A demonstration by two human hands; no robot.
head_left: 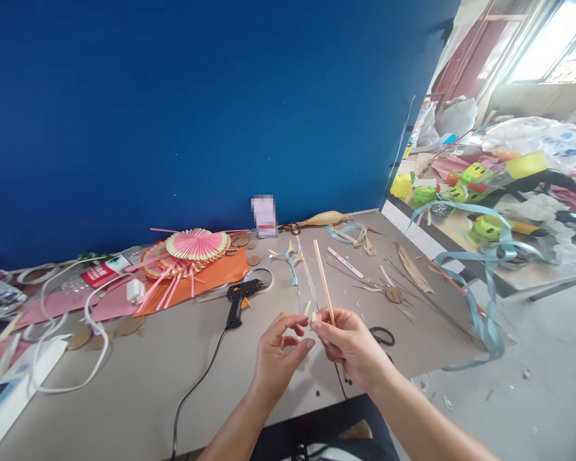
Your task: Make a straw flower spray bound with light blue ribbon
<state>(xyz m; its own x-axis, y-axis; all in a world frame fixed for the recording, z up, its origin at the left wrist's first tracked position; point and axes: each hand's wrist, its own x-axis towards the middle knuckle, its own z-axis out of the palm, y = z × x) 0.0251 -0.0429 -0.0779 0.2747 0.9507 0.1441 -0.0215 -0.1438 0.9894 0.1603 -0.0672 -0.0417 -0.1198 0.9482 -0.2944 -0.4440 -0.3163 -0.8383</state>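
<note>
In the head view my right hand (348, 339) is closed around a thin pale wooden stick (323, 275), which points up and away from me. A small cream-coloured piece (313, 317) shows at its thumb and index fingertip. My left hand (283, 358) is beside it, with thumb and fingers curved and apart. Just past the left fingertips a short pale strip (308, 308) shows; whether they touch it I cannot tell. Black scissor handles (383, 336) lie to the right of my right hand, partly hidden by it.
A black glue gun (240, 301) lies left of my hands, its cord running to the front edge. Pink paper fans (199, 244) rest on orange paper (221, 275). White cables (48, 333) are at the left. Light-blue ribbon (492, 314) hangs off the right edge. A blue wall (211, 115) stands behind.
</note>
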